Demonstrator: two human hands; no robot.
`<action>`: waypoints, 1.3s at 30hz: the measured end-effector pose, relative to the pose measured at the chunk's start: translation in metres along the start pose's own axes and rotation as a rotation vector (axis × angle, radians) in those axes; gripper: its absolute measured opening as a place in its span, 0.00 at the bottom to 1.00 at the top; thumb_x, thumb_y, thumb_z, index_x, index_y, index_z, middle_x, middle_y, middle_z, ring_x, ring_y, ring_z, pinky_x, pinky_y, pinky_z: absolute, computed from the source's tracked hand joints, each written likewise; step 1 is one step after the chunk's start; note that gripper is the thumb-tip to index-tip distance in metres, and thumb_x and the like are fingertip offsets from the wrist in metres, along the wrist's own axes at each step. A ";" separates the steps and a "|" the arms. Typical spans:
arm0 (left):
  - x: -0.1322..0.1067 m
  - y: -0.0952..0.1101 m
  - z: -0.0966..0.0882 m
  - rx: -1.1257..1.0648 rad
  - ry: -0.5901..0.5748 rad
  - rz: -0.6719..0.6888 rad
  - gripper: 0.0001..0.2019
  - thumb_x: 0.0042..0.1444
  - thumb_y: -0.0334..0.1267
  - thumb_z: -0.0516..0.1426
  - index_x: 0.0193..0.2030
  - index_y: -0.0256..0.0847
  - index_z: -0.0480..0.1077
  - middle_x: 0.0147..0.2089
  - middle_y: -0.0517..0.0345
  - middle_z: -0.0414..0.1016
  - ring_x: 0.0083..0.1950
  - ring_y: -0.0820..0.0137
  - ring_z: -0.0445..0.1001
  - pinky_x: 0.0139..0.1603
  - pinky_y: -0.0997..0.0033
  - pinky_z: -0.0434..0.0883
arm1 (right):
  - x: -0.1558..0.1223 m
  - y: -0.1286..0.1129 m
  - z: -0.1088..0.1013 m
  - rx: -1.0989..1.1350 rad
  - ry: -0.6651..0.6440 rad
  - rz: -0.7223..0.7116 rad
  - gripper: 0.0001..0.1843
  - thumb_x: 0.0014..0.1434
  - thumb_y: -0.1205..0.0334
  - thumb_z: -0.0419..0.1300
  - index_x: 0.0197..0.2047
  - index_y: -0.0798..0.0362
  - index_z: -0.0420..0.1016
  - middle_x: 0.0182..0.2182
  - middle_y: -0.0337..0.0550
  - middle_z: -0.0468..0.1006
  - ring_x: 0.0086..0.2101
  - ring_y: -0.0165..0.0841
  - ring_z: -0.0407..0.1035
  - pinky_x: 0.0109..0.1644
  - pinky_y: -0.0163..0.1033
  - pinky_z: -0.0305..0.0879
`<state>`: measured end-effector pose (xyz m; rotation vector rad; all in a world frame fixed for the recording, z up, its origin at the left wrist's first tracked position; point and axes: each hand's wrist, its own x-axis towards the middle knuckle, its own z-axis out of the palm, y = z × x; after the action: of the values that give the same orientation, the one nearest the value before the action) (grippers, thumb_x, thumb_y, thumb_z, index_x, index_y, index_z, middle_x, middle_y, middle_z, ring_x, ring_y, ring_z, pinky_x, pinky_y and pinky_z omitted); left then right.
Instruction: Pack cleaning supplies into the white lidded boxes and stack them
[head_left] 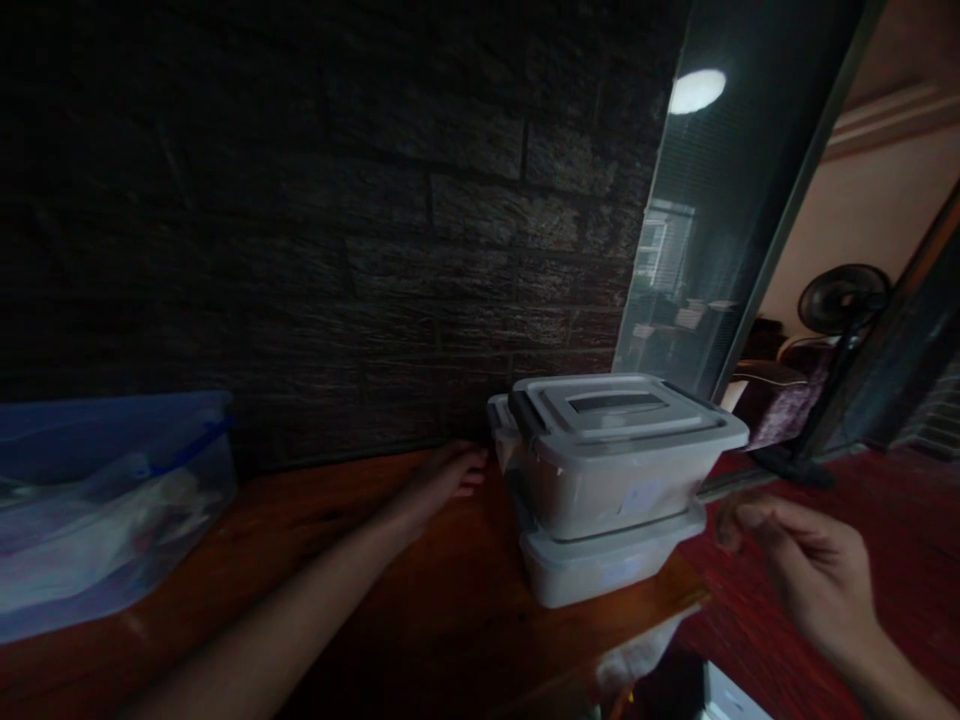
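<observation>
Two lidded plastic storage boxes stand stacked on a wooden table. The upper box (630,490) has a pale lid with a dark handle inset and grey side latches; the lower box (600,575) sits beneath it. Behind their left side, the edge of another pale box (502,425) shows. My left hand (456,472) reaches to the left of the stack, fingers stretched out, just short of the boxes. To the right of the stack, my right hand (814,560) hovers with loosely bent fingers; I see nothing in it. A small gap separates it from the boxes.
At the left, a clear blue-tinted bin (172,540) holds pale bagged items. A dark brick wall (420,250) rises behind the wooden table (442,600). Right of it are a glass pane (690,230), a standing fan (844,300), an armchair (787,400) and red floor (907,520).
</observation>
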<state>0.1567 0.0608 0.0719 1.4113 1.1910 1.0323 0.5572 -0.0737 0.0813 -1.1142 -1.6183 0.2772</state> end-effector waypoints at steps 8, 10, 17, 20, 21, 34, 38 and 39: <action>0.056 -0.004 0.016 -0.032 0.003 -0.037 0.32 0.56 0.65 0.60 0.51 0.36 0.74 0.55 0.39 0.80 0.46 0.56 0.81 0.43 0.61 0.75 | -0.015 -0.089 0.104 0.101 -0.354 -0.260 0.10 0.59 0.67 0.62 0.43 0.45 0.78 0.34 0.44 0.80 0.34 0.39 0.75 0.36 0.43 0.71; 0.069 -0.006 0.020 -0.038 0.014 -0.066 0.32 0.56 0.65 0.61 0.49 0.35 0.74 0.53 0.39 0.80 0.44 0.57 0.81 0.41 0.61 0.75 | -0.017 -0.102 0.123 0.101 -0.455 -0.301 0.16 0.55 0.64 0.65 0.48 0.46 0.78 0.37 0.45 0.80 0.36 0.39 0.76 0.37 0.42 0.72; 0.098 -0.005 0.035 -0.029 0.055 -0.146 0.18 0.68 0.46 0.59 0.58 0.38 0.71 0.55 0.48 0.76 0.50 0.62 0.78 0.50 0.55 0.78 | -0.012 -0.132 0.175 0.035 -0.696 -0.366 0.20 0.66 0.53 0.62 0.59 0.51 0.77 0.51 0.44 0.81 0.49 0.36 0.75 0.54 0.37 0.71; 0.102 -0.004 0.037 -0.013 0.087 -0.137 0.18 0.67 0.44 0.60 0.60 0.38 0.71 0.58 0.47 0.74 0.53 0.60 0.77 0.52 0.52 0.78 | -0.012 -0.135 0.190 0.061 -0.695 -0.364 0.23 0.65 0.53 0.61 0.61 0.51 0.75 0.55 0.44 0.79 0.52 0.35 0.74 0.58 0.33 0.69; 0.102 -0.004 0.035 -0.006 0.099 -0.132 0.18 0.67 0.44 0.60 0.60 0.38 0.71 0.58 0.47 0.74 0.53 0.60 0.77 0.52 0.52 0.78 | -0.012 -0.136 0.194 0.065 -0.688 -0.344 0.23 0.65 0.53 0.61 0.61 0.50 0.74 0.56 0.43 0.78 0.53 0.35 0.73 0.60 0.33 0.68; 0.000 -0.032 -0.127 0.062 0.300 -0.075 0.16 0.58 0.49 0.63 0.43 0.37 0.76 0.37 0.53 0.81 0.37 0.63 0.81 0.32 0.69 0.79 | -0.028 -0.152 0.244 0.090 -0.699 -0.190 0.23 0.67 0.51 0.60 0.63 0.45 0.72 0.61 0.46 0.74 0.58 0.42 0.70 0.64 0.44 0.67; -0.042 -0.034 -0.169 0.071 0.347 -0.070 0.19 0.55 0.50 0.64 0.47 0.38 0.76 0.45 0.49 0.82 0.45 0.59 0.82 0.35 0.66 0.81 | -0.028 -0.157 0.271 0.151 -0.638 -0.218 0.23 0.65 0.56 0.62 0.63 0.46 0.72 0.60 0.47 0.74 0.58 0.43 0.70 0.64 0.46 0.67; -0.050 -0.034 -0.177 0.077 0.354 -0.071 0.19 0.55 0.50 0.63 0.47 0.38 0.76 0.45 0.48 0.82 0.46 0.58 0.82 0.36 0.65 0.81 | -0.027 -0.158 0.278 0.165 -0.617 -0.239 0.22 0.64 0.59 0.62 0.61 0.47 0.72 0.58 0.48 0.75 0.57 0.42 0.70 0.63 0.46 0.68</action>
<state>-0.0292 0.0396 0.0652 1.2658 1.5393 1.2312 0.2373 -0.0796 0.0667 -0.7305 -2.2022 0.6280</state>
